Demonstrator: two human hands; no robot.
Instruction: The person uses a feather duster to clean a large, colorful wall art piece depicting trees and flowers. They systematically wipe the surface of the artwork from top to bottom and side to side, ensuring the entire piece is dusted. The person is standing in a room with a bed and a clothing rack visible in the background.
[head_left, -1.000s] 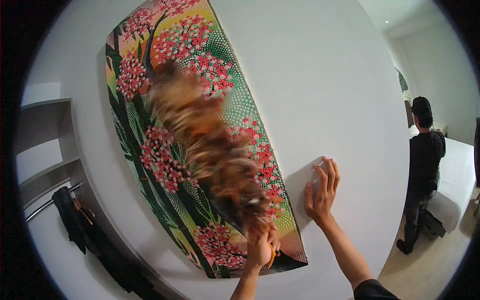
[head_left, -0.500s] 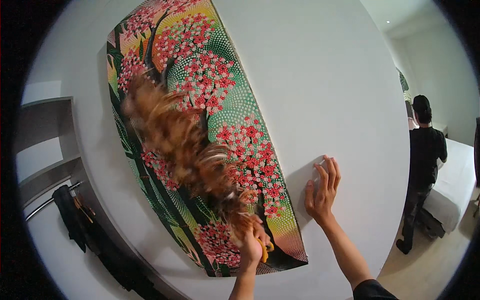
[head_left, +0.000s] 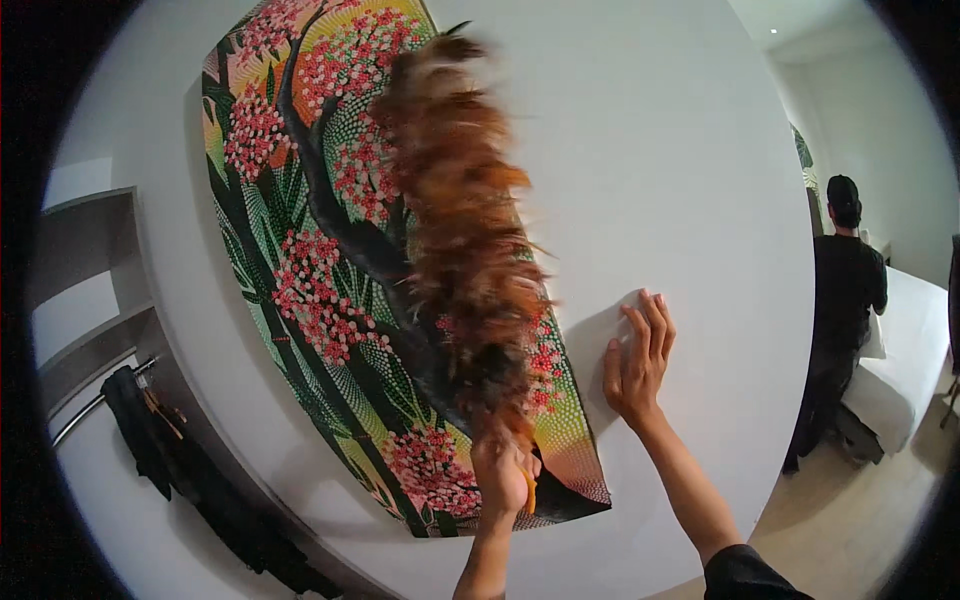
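A brown feather duster [head_left: 465,220] is gripped near its base by my left hand [head_left: 503,470], fingers wrapped round it and a bit of yellow showing beside them. Its feathers, blurred by motion, stand nearly upright across the right side of a tall painting [head_left: 330,310]. The painting has pink blossoms, a dark trunk and green dotted ground. To the right of the painting, my right hand [head_left: 640,360] rests on the white wall [head_left: 620,170], fingers stretched out, holding nothing. The feathers hide part of the painting's right edge.
At the left, an open closet has grey shelves [head_left: 95,200], a metal rail [head_left: 80,420] and dark clothes [head_left: 200,480] hanging. Beyond the wall's right edge, a person [head_left: 848,290] in black clothes and a cap stands beside a white bed [head_left: 905,350].
My left hand has swung the feather duster from the painting's left and middle over to its right edge. The right hand stays on the wall. The other person has shifted slightly.
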